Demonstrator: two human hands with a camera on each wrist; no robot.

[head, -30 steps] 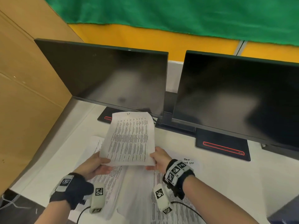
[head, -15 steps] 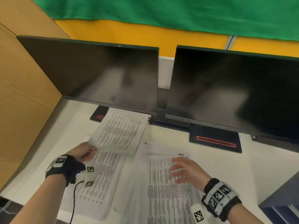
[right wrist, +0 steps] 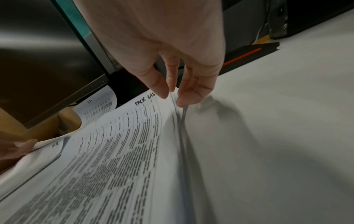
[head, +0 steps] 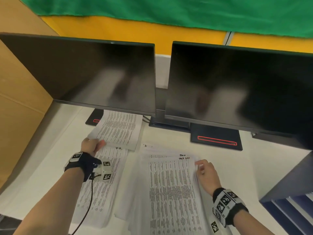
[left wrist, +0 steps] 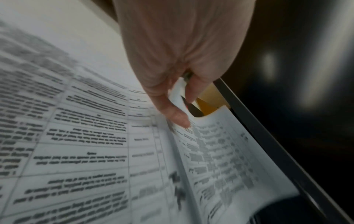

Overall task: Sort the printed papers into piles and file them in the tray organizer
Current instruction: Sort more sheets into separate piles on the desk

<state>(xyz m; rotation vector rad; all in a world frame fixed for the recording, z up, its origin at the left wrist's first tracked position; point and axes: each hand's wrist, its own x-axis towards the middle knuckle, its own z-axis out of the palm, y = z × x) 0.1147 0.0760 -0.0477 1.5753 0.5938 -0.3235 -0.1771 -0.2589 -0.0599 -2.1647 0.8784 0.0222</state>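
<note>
The left hand (head: 91,146) pinches the near left corner of a printed sheet (head: 121,128) between thumb and fingers (left wrist: 177,116); the paper curls up at the grip, and its far end reaches under the lower edge of the left monitor (head: 81,72), over that monitor's base (head: 94,118). Just below these fingers lies the left pile (head: 100,182) of printed papers on the white desk (head: 237,167), with the wrist camera's cable trailing across it.

The right hand (head: 205,173) grips the upper right corner of the right pile (head: 171,192), thumb on top and fingers (right wrist: 188,97) curled under the edge, lifting a few sheets apart from the rest. The top page carries a printed table and a handwritten heading near the thumb.

Beyond these fingers stands the right monitor (head: 240,85) on a black base (head: 216,138) with a red stripe, close to the pile's far edge. To their right, at the desk's edge, sits the dark blue tray organizer (head: 291,197), only partly in view, with light sheets or shelves showing inside.
</note>
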